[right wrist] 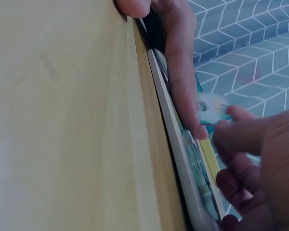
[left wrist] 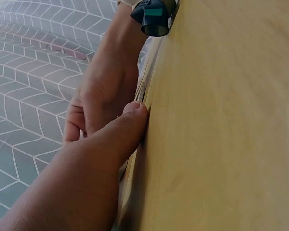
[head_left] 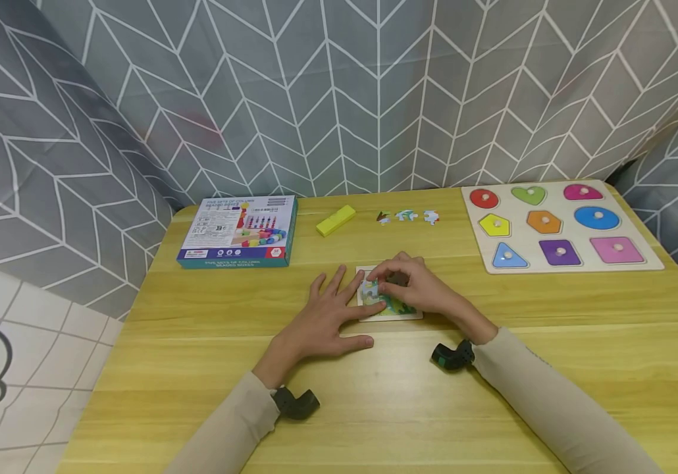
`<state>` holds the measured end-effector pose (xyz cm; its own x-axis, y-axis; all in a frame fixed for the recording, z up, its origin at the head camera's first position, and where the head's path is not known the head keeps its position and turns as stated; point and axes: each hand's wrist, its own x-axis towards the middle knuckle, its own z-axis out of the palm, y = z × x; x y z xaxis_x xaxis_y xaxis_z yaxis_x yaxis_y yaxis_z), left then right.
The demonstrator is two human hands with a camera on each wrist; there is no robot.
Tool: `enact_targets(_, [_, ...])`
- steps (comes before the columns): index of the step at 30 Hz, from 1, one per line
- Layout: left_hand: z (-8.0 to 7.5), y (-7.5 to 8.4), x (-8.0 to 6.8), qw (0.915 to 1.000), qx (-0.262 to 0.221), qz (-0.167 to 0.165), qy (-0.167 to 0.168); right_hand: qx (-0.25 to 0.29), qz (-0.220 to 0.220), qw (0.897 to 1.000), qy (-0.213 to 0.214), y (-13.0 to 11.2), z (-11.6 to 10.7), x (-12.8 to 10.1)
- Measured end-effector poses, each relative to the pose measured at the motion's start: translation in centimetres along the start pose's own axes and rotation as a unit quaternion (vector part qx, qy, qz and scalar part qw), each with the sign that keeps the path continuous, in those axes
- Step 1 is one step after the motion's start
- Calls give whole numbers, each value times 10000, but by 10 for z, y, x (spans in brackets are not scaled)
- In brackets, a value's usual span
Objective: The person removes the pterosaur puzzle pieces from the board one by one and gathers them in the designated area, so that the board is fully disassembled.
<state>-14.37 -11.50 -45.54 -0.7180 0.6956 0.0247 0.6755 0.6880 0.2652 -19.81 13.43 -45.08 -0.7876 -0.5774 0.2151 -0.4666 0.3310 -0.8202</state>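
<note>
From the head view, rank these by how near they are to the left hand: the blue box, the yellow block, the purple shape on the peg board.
From the left hand:
1. Blue box, behind it and slightly left.
2. Yellow block, straight behind, a little farther back; close to the box's distance, but behind it.
3. Purple shape, far right on the peg board.

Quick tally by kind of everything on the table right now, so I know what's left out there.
Shape-peg boards: 1
Jigsaw trays under the hands: 1
Loose jigsaw pieces at the back: 3
Jigsaw pieces pinched by the right hand: 1
Bead-toy boxes: 1
Yellow blocks: 1
Total: 8
</note>
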Motion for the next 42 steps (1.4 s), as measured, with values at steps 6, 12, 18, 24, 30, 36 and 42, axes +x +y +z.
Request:
enact_targets(6, [1,0,0,10000,-5,-30,11,533,356,9971,413,8,-7,3])
enact_targets(12, [2,0,0,10000,-49,-67,10,756,574,9901,1038,21,-21,8])
enact_targets(18, [2,0,0,9999,-98,-59,42,553,669,9861,1419,33,-31,15])
enact_targets(24, [3,0,0,9999,-81,-56,54,-409,633,9869,1428,37,-31,25])
enact_targets(30, [2,0,0,9999,-62,-33,93,-1093,426,9800,1608,45,-29,34])
enact_targets(36, [2,0,0,9999,-56,-19,113,-1140,535,9776,1687,47,-28,37])
enact_targets(42, [3,-1,0,9999,-47,-40,83,-1223,520,9752,1768,48,-28,38])
